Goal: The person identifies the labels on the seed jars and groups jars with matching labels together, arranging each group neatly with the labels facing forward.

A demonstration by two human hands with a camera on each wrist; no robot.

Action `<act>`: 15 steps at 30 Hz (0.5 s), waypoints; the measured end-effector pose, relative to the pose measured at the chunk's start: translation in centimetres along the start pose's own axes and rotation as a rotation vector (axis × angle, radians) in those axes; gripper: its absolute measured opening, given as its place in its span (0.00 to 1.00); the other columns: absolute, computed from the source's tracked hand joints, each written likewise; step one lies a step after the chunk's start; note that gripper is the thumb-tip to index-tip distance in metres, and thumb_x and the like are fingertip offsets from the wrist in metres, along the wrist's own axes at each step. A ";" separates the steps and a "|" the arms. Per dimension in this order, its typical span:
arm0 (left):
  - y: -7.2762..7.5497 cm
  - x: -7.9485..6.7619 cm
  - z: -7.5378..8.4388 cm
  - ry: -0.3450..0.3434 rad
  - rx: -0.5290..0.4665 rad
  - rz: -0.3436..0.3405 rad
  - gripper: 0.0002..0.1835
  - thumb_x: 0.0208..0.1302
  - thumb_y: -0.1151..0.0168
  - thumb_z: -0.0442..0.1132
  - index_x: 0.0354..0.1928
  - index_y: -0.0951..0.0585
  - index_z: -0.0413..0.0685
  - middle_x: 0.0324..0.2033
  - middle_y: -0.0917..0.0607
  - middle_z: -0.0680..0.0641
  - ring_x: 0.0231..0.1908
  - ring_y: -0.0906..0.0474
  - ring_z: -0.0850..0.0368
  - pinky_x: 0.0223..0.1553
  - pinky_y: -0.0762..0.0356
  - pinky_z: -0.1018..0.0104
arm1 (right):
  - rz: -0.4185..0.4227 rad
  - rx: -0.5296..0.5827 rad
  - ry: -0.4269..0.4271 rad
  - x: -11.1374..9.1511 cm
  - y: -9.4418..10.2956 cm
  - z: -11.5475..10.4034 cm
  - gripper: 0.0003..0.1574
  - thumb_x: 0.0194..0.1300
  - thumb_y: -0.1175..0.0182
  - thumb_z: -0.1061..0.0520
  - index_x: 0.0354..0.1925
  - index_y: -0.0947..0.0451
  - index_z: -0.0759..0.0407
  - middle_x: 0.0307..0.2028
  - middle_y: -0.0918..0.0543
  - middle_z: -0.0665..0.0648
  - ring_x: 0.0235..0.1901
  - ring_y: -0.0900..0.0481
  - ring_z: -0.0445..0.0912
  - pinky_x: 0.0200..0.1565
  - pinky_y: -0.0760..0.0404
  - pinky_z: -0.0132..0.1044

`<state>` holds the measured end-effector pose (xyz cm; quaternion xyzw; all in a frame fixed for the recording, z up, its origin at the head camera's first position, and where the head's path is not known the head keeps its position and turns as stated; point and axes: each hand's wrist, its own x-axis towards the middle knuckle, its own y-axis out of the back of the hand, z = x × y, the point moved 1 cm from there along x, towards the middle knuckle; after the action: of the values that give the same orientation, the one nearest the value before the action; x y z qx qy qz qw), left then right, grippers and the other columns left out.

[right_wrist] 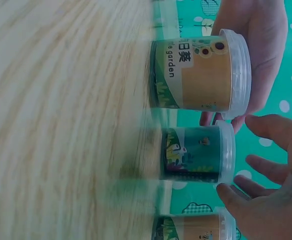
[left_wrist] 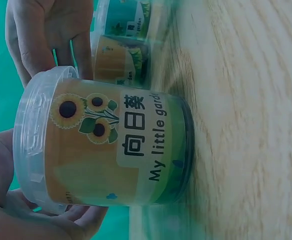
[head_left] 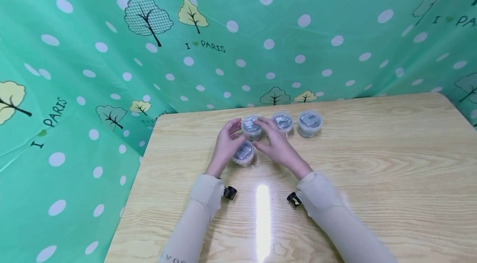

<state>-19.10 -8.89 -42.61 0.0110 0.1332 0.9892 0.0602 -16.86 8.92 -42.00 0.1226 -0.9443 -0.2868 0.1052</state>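
A lidded clear cup (head_left: 244, 154) with an orange sunflower label reading "My little garden" stands upright on the wood-grain counter (head_left: 372, 163), in front of three similar cups set in a row along the back edge. The left hand (head_left: 227, 143) is loosely curved around the left and far side of this nearest cup, thumb by the rim of its clear lid (left_wrist: 33, 140), with no clear grip; whether skin touches plastic cannot be told. The right hand (head_left: 277, 147) holds nothing, its fingers spread and bent, one fingertip over the lid of the leftmost back cup (head_left: 251, 129), the thumb near the front cup. The middle back cup (head_left: 284, 124) sits partly behind the right hand, and the rightmost back cup (head_left: 309, 124) stands just beside it, apart from both hands. Light sleeves (head_left: 320, 192) cover the forearms, with small black devices (head_left: 230, 193) at the wrists. Behind the counter hangs a green cloth (head_left: 253, 76) printed with white dots, trees and "I PARIS" lettering.
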 end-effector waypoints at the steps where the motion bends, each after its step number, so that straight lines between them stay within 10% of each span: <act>1: 0.0 0.0 0.0 0.006 0.002 0.000 0.31 0.63 0.36 0.30 0.68 0.32 0.36 0.63 0.26 0.34 0.65 0.29 0.40 0.69 0.32 0.49 | 0.004 0.004 -0.003 0.0 0.0 0.0 0.42 0.64 0.34 0.59 0.72 0.38 0.61 0.75 0.45 0.63 0.71 0.40 0.64 0.69 0.36 0.61; 15: -0.4 0.7 -0.8 0.046 0.045 0.020 0.28 0.64 0.37 0.30 0.67 0.30 0.37 0.63 0.24 0.37 0.63 0.26 0.43 0.65 0.25 0.56 | 0.028 -0.059 -0.055 0.9 -0.7 -0.3 0.35 0.69 0.43 0.65 0.72 0.39 0.65 0.75 0.45 0.67 0.72 0.42 0.64 0.72 0.38 0.57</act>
<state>-19.83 -8.67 -43.46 -0.0090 0.1566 0.9865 0.0471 -17.53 7.91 -42.02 0.0981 -0.9396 -0.3163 0.0866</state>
